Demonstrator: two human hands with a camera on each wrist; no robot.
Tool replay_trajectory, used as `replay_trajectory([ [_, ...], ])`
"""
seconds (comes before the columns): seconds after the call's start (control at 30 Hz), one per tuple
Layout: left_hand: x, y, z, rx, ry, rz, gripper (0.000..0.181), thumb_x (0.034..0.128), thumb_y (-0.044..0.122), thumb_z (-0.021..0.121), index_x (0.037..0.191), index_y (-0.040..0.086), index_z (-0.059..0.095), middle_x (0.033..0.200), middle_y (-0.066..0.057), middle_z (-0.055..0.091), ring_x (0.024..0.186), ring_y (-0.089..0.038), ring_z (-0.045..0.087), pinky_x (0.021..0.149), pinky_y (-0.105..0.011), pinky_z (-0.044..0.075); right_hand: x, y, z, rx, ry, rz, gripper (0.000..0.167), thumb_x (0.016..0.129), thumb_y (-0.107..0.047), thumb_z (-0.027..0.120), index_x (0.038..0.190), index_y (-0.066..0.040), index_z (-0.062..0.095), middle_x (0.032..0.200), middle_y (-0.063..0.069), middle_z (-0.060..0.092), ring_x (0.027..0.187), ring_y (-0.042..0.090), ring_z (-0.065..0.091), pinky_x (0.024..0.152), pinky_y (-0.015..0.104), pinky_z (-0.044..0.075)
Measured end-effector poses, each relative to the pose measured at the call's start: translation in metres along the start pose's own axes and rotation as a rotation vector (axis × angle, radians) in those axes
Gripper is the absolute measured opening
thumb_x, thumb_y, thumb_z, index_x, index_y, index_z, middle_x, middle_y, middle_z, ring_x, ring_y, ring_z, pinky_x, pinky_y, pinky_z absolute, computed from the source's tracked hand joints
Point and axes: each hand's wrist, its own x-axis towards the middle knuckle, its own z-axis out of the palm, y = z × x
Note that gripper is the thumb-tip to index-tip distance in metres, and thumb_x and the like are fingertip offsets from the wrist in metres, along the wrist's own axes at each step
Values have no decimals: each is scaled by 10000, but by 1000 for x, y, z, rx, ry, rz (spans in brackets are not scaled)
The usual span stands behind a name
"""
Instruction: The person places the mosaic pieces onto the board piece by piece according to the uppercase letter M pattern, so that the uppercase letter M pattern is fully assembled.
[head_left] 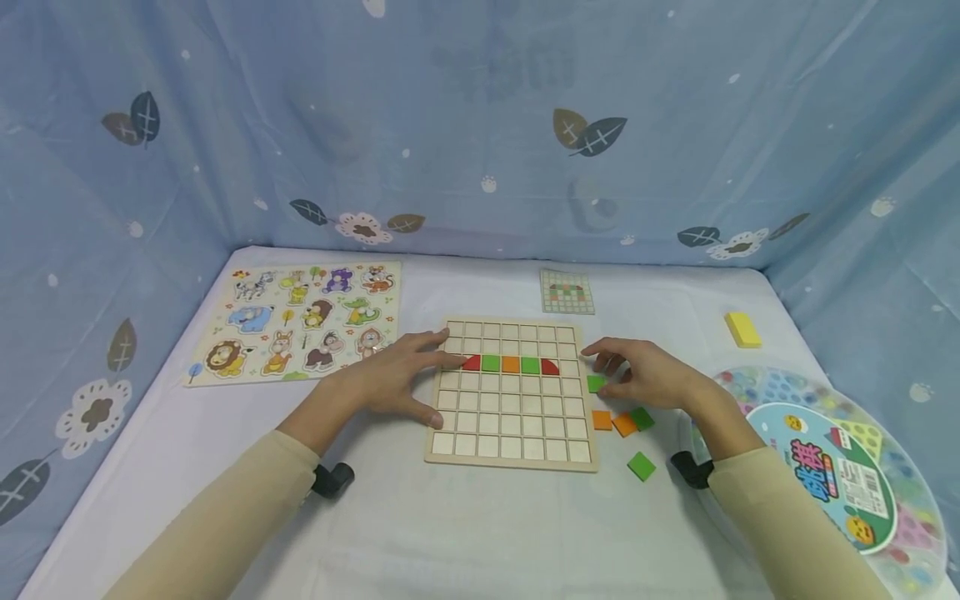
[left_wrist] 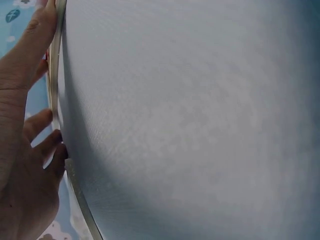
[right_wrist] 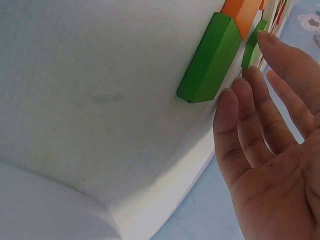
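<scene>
The wooden grid board (head_left: 511,459) holds one row of pieces: a red corner piece (head_left: 472,363), a green square (head_left: 491,363), an orange square (head_left: 511,365), another green square and a second red piece (head_left: 550,367). My left hand (head_left: 390,375) rests at the board's left edge, fingers and thumb spread; the left wrist view shows this hand (left_wrist: 30,150) beside the edge. Right of the board, my right hand (head_left: 652,375) has loosely bent fingers around a green square (head_left: 596,383). In the right wrist view, the thumb of this hand (right_wrist: 280,125) is at that green piece (right_wrist: 253,47).
Loose orange squares (head_left: 602,420) and green squares (head_left: 641,466) lie right of the board. Behind it is a pattern card (head_left: 567,292). An animal puzzle (head_left: 292,321) lies at left, a yellow block (head_left: 742,330) at back right, and a round game box (head_left: 825,475) at right.
</scene>
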Motion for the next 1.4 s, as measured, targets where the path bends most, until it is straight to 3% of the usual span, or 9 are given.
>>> replay_trajectory([
  [0.33, 0, 1, -2, -11, 17, 7, 1056, 696, 736, 803, 1588, 360, 381, 1728, -32, 142, 1582, -311, 149, 1228, -592, 253, 0, 0, 2, -2, 3, 26, 533, 877, -7, 771, 1376, -70, 596, 1076, 25, 663, 991, 207, 623, 843, 336, 596],
  [0.77, 1, 1, -1, -6, 22, 19, 1122, 689, 747, 797, 1614, 300, 347, 1727, -51, 147, 1578, -326, 159, 1225, -593, 259, -3, 1, 1, -3, 17, 27, 509, 892, -15, 755, 1376, -67, 603, 1089, 36, 681, 990, 200, 649, 833, 296, 595],
  [1.4, 0, 1, -1, 8, 11, -3, 1104, 709, 736, 794, 1619, 317, 331, 1731, -14, 124, 1586, -296, 137, 1235, -575, 248, -1, -10, -1, -14, 86, -64, 483, 923, -47, 744, 1381, -77, 595, 1113, 32, 665, 988, 192, 674, 837, 367, 601],
])
